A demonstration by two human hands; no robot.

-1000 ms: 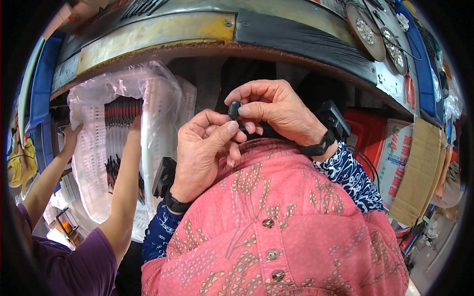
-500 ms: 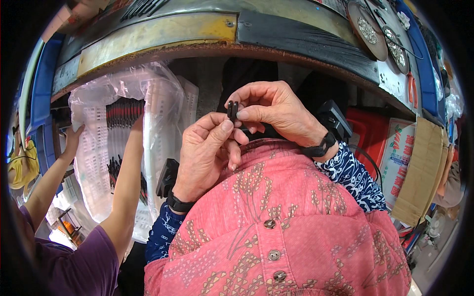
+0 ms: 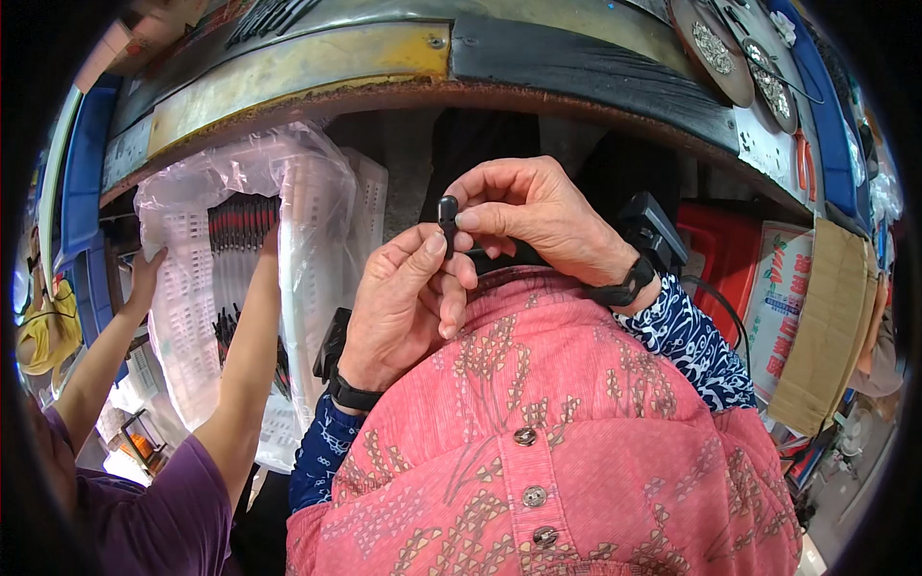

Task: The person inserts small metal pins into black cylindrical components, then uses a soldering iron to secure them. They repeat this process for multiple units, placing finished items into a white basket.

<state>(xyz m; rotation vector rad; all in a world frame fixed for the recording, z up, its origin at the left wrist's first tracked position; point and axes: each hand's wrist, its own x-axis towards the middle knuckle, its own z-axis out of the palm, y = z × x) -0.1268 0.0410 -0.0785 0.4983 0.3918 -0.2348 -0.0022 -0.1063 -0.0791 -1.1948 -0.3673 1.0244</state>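
A small black elongated part [image 3: 448, 209] with a rounded top stands roughly upright between my two hands, in front of my chest. Its exact kind does not show. My left hand [image 3: 403, 298] pinches its lower end between thumb and index finger, the other fingers curled beneath. From the other side, the thumb and fingertips of my right hand [image 3: 538, 213] grip its upper part. Both hands are closed on the same piece, and the fingertips cover some of it.
At the left, a co-worker's arms [image 3: 248, 336] reach into a white plastic crate [image 3: 298, 221] lined with clear film, holding several black and red pieces. A worn bench edge [image 3: 317, 72] curves ahead. Metal bits lie in round dishes [image 3: 715, 48] at far right. Cardboard [image 3: 818, 326] stands at right.
The black part has turned in my fingers: its two-pronged edge with a gap faced up before, and a smooth rounded face shows now. My hands have barely shifted.
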